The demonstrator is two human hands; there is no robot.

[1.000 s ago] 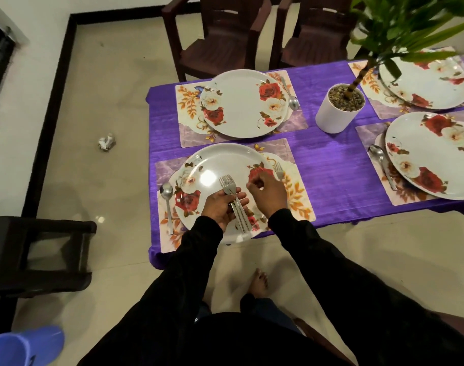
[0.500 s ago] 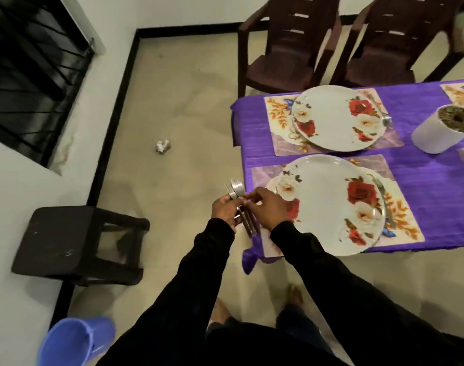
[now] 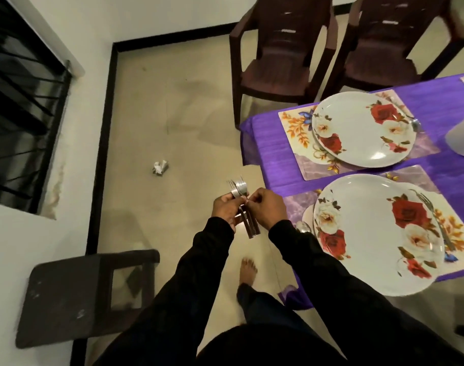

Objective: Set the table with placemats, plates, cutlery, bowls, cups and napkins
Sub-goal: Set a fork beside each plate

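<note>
Both hands on a bundle of forks, held over the floor just left of the tabletop (image 3: 436, 101).

Purple-clothed tabletop at right carries two floral placemats, each with a rose plate: far plate (image 3: 363, 129), near plate (image 3: 378, 233). One fork (image 3: 434, 217) lies on the near plate's right edge; a spoon bowl (image 3: 303, 228) shows at its left. Left hand (image 3: 225, 207) grips the forks (image 3: 241, 204) by the handles, tines up; right hand (image 3: 267, 207) pinches one at the neck. Hands touching.
</note>
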